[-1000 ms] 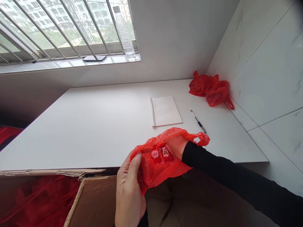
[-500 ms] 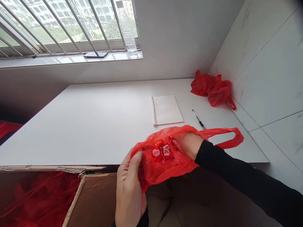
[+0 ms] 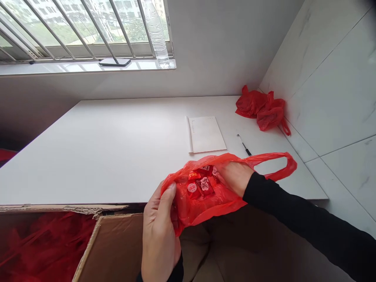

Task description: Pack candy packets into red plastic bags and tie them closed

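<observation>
A red plastic bag (image 3: 202, 211) hangs open at the table's front edge. My left hand (image 3: 160, 227) is closed on the bag's left rim, thumb over the film. My right hand (image 3: 236, 176) reaches down into the bag from the right; its fingers are hidden behind the red plastic. Several small red wrapped candies (image 3: 205, 186) lie inside the bag, between the two hands. One bag handle loop (image 3: 289, 166) sticks out to the right, beyond my right wrist.
On the white table (image 3: 126, 149) lie a notepad (image 3: 207, 135), a pen (image 3: 244, 145) and knotted red bags (image 3: 270, 111) by the wall. A cardboard box (image 3: 117, 246) with red material stands front left. The sill carries a phone (image 3: 114, 62) and a water bottle (image 3: 158, 39).
More of the candies show inside the bag near my right hand. My left hand keeps its grip on the rim. The whole view has shifted slightly.
</observation>
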`<state>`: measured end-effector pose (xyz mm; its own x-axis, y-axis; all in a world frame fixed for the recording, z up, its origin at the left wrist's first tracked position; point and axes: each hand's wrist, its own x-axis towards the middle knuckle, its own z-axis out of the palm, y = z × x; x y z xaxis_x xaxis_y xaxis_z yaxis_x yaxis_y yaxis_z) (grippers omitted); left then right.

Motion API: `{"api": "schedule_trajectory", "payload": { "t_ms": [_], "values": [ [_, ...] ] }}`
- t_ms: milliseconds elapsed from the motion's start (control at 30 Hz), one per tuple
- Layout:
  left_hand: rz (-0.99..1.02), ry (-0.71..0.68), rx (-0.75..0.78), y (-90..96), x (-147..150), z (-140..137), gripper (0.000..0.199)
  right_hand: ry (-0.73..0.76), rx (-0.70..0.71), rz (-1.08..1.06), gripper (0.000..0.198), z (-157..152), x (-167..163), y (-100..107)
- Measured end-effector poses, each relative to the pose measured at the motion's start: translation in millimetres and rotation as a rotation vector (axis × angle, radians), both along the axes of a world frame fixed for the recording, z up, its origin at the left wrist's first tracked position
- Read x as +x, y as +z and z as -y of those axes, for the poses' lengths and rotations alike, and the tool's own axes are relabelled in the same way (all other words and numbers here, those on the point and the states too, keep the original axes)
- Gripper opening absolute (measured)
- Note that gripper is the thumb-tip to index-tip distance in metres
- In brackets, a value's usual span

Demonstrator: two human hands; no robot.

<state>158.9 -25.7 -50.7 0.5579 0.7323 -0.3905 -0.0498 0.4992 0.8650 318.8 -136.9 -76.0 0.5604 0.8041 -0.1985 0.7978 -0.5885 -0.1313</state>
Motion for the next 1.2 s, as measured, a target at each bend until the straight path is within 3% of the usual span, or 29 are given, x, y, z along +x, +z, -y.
{"api": "schedule_trajectory", "payload": {
  "t_ms": [133,300,500,600,767,833,900,967,1033,1100,1200],
  "values": [
    [0.061,-0.030,-0.026,0.3,1.2,2.5,0.042,0.008,-0.063,0.014,0.043,6.5,1.3,-1.0],
    [0.072,-0.032,-0.054,1.8,2.0,4.1,0.042,-0.027,-0.131,0.053,0.021,8.8,3.0,-0.7],
    [0.126,-0.094,0.000,2.3,2.6,1.8,0.047,-0.035,-0.117,0.097,0.040,23.9,-12.3,5.1],
    [0.106,-0.109,0.048,6.5,-2.5,1.0,0.061,0.003,0.032,0.020,0.048,40.7,-28.1,22.7],
    [-0.005,-0.097,0.121,29.2,-18.9,2.9,0.086,-0.142,0.589,0.039,0.029,79.1,-36.8,67.5],
    [-0.038,-0.087,0.153,35.3,-27.0,2.6,0.086,-0.221,0.626,0.154,0.034,93.4,-28.6,74.3],
    [-0.118,-0.091,0.205,35.6,-34.3,0.5,0.079,-0.278,0.579,0.205,0.046,104.3,-15.7,72.4],
    [-0.207,-0.110,0.236,33.0,-39.0,-3.2,0.067,-0.344,0.501,0.096,0.045,110.4,-2.6,67.2],
    [-0.242,-0.105,0.237,33.9,-38.7,-7.2,0.055,-0.415,0.455,-0.104,0.031,111.3,6.8,66.0],
    [-0.232,-0.054,0.237,42.2,-31.9,-10.9,0.052,-0.477,0.486,-0.233,0.023,108.0,12.4,72.7],
    [-0.225,0.063,0.290,66.2,-12.0,-13.8,0.057,-0.509,0.630,-0.225,0.019,99.3,17.4,93.2]
  ]
}}
